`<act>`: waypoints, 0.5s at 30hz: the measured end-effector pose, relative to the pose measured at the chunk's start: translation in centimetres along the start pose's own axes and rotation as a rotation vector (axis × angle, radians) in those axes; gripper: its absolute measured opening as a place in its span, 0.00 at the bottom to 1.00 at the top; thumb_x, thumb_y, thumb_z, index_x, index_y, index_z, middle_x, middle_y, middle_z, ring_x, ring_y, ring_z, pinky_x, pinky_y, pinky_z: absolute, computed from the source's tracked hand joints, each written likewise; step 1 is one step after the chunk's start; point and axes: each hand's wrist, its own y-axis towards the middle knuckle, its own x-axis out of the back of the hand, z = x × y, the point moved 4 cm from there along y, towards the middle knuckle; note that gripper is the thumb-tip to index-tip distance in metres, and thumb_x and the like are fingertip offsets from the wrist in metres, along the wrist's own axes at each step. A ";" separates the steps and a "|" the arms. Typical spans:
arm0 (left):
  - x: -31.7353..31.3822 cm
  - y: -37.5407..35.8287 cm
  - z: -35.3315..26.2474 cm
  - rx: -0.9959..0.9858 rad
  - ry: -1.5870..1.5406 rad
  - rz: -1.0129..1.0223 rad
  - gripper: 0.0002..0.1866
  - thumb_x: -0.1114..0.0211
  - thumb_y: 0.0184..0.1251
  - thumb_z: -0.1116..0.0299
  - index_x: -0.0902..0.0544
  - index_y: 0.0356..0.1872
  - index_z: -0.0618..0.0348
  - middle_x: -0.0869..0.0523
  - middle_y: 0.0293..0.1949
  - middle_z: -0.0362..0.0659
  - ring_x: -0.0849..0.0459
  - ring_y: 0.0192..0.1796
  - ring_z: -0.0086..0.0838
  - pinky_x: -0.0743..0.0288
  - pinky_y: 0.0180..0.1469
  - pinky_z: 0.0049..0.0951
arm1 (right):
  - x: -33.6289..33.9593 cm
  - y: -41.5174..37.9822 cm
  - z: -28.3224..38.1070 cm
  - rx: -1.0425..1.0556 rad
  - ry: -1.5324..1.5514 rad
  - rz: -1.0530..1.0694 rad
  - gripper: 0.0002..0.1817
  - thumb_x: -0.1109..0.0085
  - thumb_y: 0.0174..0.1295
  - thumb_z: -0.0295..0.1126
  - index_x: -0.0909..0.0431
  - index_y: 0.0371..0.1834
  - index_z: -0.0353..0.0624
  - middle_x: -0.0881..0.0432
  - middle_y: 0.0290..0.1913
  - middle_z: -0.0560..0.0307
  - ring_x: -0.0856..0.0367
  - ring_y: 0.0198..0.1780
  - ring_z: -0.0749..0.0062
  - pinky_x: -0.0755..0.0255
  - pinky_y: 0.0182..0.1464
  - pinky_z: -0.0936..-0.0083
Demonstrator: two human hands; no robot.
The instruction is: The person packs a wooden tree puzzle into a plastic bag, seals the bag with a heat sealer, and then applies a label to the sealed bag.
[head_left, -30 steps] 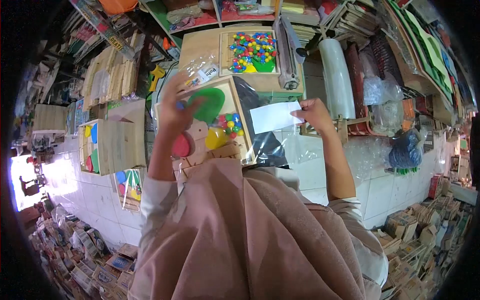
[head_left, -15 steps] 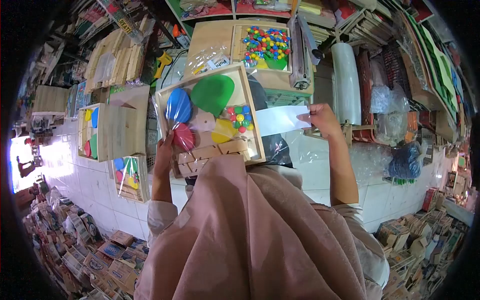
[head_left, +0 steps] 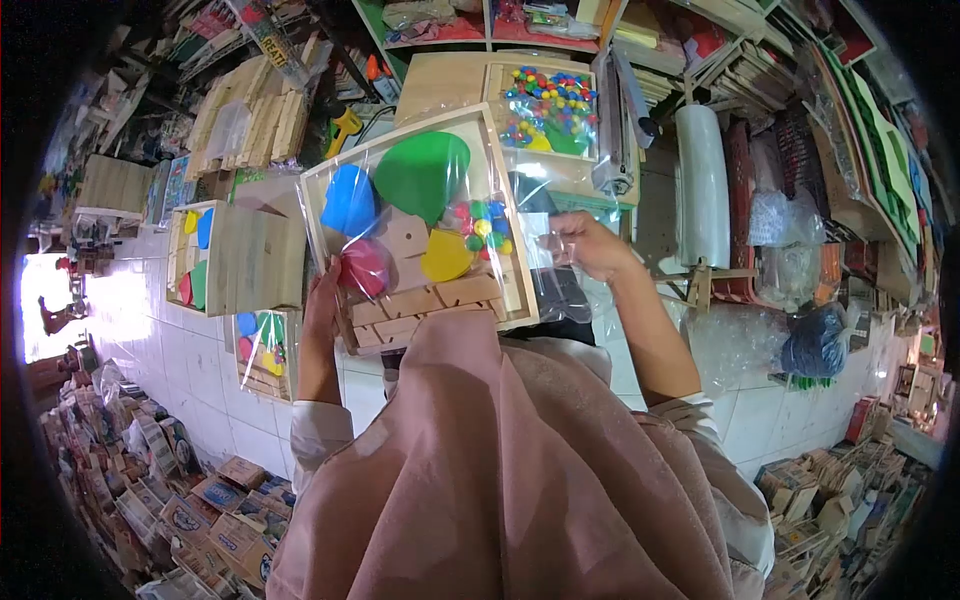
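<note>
A shallow wooden tray (head_left: 519, 285) inside a clear plastic bag is held tilted in front of me. It holds a green teardrop shape (head_left: 425, 172), a blue shape (head_left: 349, 200), a red shape (head_left: 365, 268), a yellow shape (head_left: 447, 257), small coloured balls (head_left: 483, 228) and slotted wooden strips (head_left: 430, 308). My left hand (head_left: 322, 308) is closed on the tray's left side through the plastic. Beyond the right side, my right hand (head_left: 592, 246) pinches a white paper sheet (head_left: 541, 228), mostly hidden behind the tray and glossy plastic.
Ahead stands a wooden table with another tray of coloured balls (head_left: 550, 105). More trays (head_left: 264, 355) are on the left, near stacked wooden pieces (head_left: 245, 110). A plastic roll (head_left: 704, 185) stands at right. Flattened cartons (head_left: 215, 520) lie on the floor.
My right hand has moved left toward the tray, and much less of the white paper shows. The left hand keeps its hold on the tray, which has shifted slightly left.
</note>
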 end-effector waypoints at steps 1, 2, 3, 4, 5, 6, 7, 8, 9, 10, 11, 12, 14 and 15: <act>-0.2 -0.3 -0.2 0.007 0.004 -0.024 0.17 0.37 0.62 0.53 0.22 0.40 0.56 0.21 0.29 0.38 0.24 0.28 0.20 0.33 0.26 0.21 | -0.4 0.6 -0.5 0.018 0.062 0.113 0.11 0.46 0.56 0.18 0.21 0.43 0.36 0.18 0.35 0.58 0.21 0.31 0.79 0.27 0.34 0.80; 0.0 0.1 0.2 0.004 -0.009 0.010 0.18 0.38 0.63 0.53 0.22 0.43 0.58 0.20 0.32 0.38 0.23 0.31 0.21 0.31 0.30 0.22 | -0.4 1.0 -1.1 -0.009 0.085 0.137 0.12 0.47 0.56 0.18 0.21 0.44 0.36 0.18 0.37 0.57 0.20 0.33 0.77 0.26 0.36 0.79; 0.6 0.7 0.9 0.003 -0.021 0.042 0.19 0.39 0.64 0.54 0.22 0.45 0.59 0.20 0.35 0.38 0.22 0.35 0.21 0.29 0.35 0.22 | -0.8 1.5 -1.9 -0.038 0.109 0.163 0.13 0.48 0.56 0.18 0.22 0.45 0.36 0.18 0.39 0.56 0.19 0.35 0.75 0.25 0.38 0.77; 0.8 0.8 1.1 0.002 -0.033 0.072 0.20 0.40 0.65 0.54 0.22 0.48 0.60 0.19 0.39 0.38 0.21 0.39 0.22 0.27 0.40 0.23 | -1.6 1.6 -1.9 -0.069 0.134 0.190 0.14 0.49 0.56 0.18 0.23 0.46 0.35 0.18 0.40 0.55 0.19 0.36 0.74 0.24 0.40 0.76; 1.0 0.8 1.3 0.008 -0.042 0.086 0.20 0.40 0.65 0.54 0.22 0.48 0.60 0.19 0.39 0.38 0.21 0.39 0.22 0.27 0.40 0.23 | -2.0 1.7 -1.6 -0.141 0.062 0.228 0.17 0.52 0.54 0.18 0.25 0.49 0.33 0.19 0.44 0.51 0.18 0.42 0.69 0.23 0.47 0.71; 1.2 0.7 1.5 0.014 -0.049 0.101 0.20 0.40 0.65 0.54 0.22 0.48 0.60 0.19 0.39 0.38 0.21 0.39 0.22 0.27 0.41 0.23 | -2.2 2.0 -1.8 -0.138 0.143 0.276 0.18 0.52 0.53 0.18 0.26 0.49 0.33 0.19 0.44 0.50 0.18 0.43 0.67 0.23 0.47 0.70; 1.2 0.5 1.5 0.019 -0.056 0.116 0.21 0.40 0.65 0.53 0.22 0.48 0.60 0.19 0.39 0.38 0.21 0.39 0.22 0.27 0.41 0.23 | -2.4 2.5 -2.5 -0.135 0.226 0.323 0.19 0.51 0.53 0.17 0.26 0.50 0.32 0.19 0.45 0.49 0.18 0.44 0.66 0.23 0.48 0.69; 1.3 0.4 1.3 0.016 -0.050 0.121 0.20 0.40 0.65 0.54 0.23 0.48 0.60 0.19 0.39 0.38 0.21 0.39 0.22 0.27 0.41 0.23 | -2.4 3.1 -3.2 -0.131 0.309 0.370 0.20 0.51 0.52 0.17 0.27 0.51 0.32 0.19 0.45 0.49 0.18 0.45 0.65 0.23 0.49 0.68; 1.4 0.3 1.2 0.013 -0.045 0.125 0.20 0.40 0.65 0.55 0.23 0.48 0.60 0.19 0.39 0.38 0.21 0.39 0.22 0.27 0.42 0.24 | -2.5 3.9 -4.3 -0.159 0.330 0.386 0.23 0.50 0.50 0.16 0.28 0.53 0.32 0.19 0.46 0.47 0.18 0.47 0.64 0.24 0.52 0.66; 1.6 0.2 1.2 0.011 -0.040 0.127 0.19 0.40 0.66 0.55 0.23 0.48 0.60 0.19 0.39 0.38 0.21 0.39 0.22 0.27 0.42 0.24 | -2.9 4.4 -4.8 -0.156 0.346 0.411 0.23 0.50 0.50 0.15 0.27 0.53 0.33 0.19 0.46 0.47 0.18 0.47 0.64 0.24 0.52 0.66; 2.1 0.3 1.3 -0.008 -0.047 0.106 0.18 0.40 0.66 0.56 0.23 0.47 0.60 0.19 0.37 0.38 0.21 0.38 0.22 0.27 0.40 0.23 | -3.4 4.9 -5.2 -0.154 0.363 0.436 0.24 0.50 0.49 0.15 0.27 0.53 0.33 0.19 0.46 0.47 0.18 0.47 0.64 0.24 0.52 0.66; 2.6 0.6 1.6 -0.028 -0.055 0.084 0.17 0.41 0.66 0.56 0.22 0.45 0.60 0.19 0.36 0.38 0.21 0.36 0.22 0.27 0.39 0.23 | -3.8 5.4 -5.7 -0.151 0.378 0.462 0.24 0.50 0.48 0.15 0.27 0.53 0.33 0.19 0.46 0.47 0.18 0.48 0.64 0.24 0.53 0.66; 3.7 0.8 2.2 -0.051 -0.054 0.075 0.16 0.42 0.67 0.57 0.22 0.44 0.61 0.18 0.35 0.39 0.21 0.36 0.22 0.27 0.39 0.23 | -4.7 6.4 -6.6 -0.203 0.308 0.437 0.21 0.43 0.51 0.19 0.26 0.52 0.34 0.19 0.45 0.48 0.18 0.48 0.63 0.24 0.52 0.66; 4.2 0.9 2.4 -0.054 -0.047 0.089 0.16 0.42 0.67 0.58 0.22 0.44 0.61 0.18 0.36 0.39 0.21 0.37 0.22 0.28 0.40 0.23 | -5.4 7.1 -7.3 -0.225 0.257 0.386 0.20 0.42 0.52 0.21 0.26 0.51 0.34 0.19 0.45 0.49 0.18 0.48 0.63 0.24 0.52 0.66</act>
